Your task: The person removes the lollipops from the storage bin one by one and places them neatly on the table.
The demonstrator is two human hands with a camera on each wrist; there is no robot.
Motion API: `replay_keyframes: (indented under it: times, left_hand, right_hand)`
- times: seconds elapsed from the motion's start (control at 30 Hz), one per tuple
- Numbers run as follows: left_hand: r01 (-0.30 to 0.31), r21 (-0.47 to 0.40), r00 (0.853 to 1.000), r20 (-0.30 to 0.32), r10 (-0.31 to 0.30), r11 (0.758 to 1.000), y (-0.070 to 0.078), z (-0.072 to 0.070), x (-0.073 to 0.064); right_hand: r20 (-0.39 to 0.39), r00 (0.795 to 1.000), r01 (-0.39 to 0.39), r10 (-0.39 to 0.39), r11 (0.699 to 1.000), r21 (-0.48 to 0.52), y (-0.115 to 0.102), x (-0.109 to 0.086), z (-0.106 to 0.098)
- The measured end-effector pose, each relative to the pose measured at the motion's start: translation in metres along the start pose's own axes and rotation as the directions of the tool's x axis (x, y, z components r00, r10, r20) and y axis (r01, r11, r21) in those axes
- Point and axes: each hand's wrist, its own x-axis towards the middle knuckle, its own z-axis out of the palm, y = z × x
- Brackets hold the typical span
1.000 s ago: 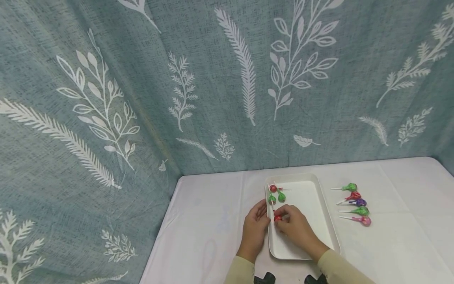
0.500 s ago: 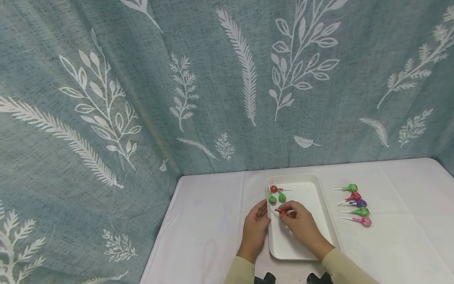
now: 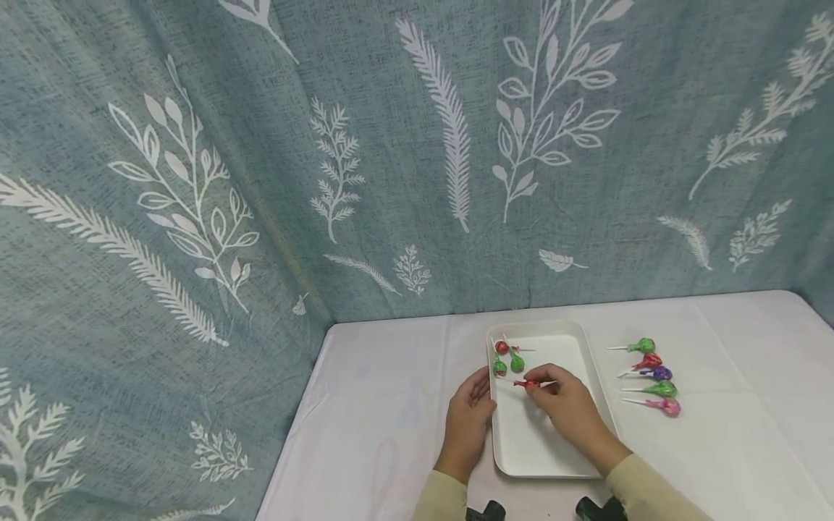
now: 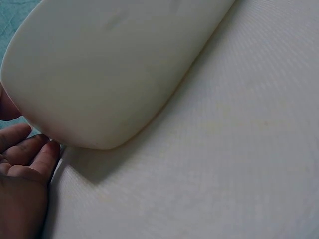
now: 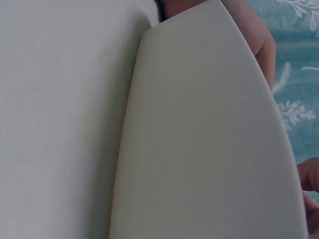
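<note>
My right hand (image 3: 567,409) pinches a red-wrapped lollipop (image 3: 531,384) by its candy end, over the left part of the white tray (image 3: 541,467). The lollipop's white stick points left toward the rim. My left hand (image 3: 468,423) holds the tray's left side, thumb at the rim and fingers along the outer wall. In the left wrist view its fingers (image 4: 46,158) lie against the tray's edge. The tray wall (image 5: 209,124) fills most of the right wrist view and hides the lollipop there. A red lollipop (image 3: 501,347) and two green lollipops (image 3: 517,362) lie in the tray's upper left corner.
On the white-covered table (image 3: 391,405), right of the tray, several lollipops lie in a column: a green one (image 3: 646,345) on top, then a red one, a purple one (image 3: 662,373), another green one and a pink one (image 3: 671,407). A leaf-patterned curtain (image 3: 417,159) hangs behind.
My right hand has moved up and right within the tray, lifting the red lollipop from near the left rim and turning its stick from upward to leftward. My left hand stays put.
</note>
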Motion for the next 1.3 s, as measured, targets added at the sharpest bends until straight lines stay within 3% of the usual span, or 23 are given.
replay_keyframes:
  times: [0.43, 0.93, 1.3]
  left_hand:
    - [-0.002, -0.015, 1.000, 0.000, 0.002, 1.000, 0.001, 0.000, -0.001]
    - [-0.002, 0.007, 1.000, -0.006, 0.002, 1.000, 0.004, 0.001, -0.003]
    - [0.000, 0.001, 1.000, 0.004, 0.000, 1.000, 0.004, 0.000, -0.001]
  right_hand:
    - [0.035, 0.999, -0.037, 0.036, 0.998, 0.049, 0.002, -0.001, -0.019]
    - [0.006, 1.000, -0.023, 0.023, 0.999, -0.038, -0.003, -0.006, -0.039]
    - [-0.022, 0.998, -0.062, 0.061, 0.996, -0.067, -0.006, -0.007, -0.061]
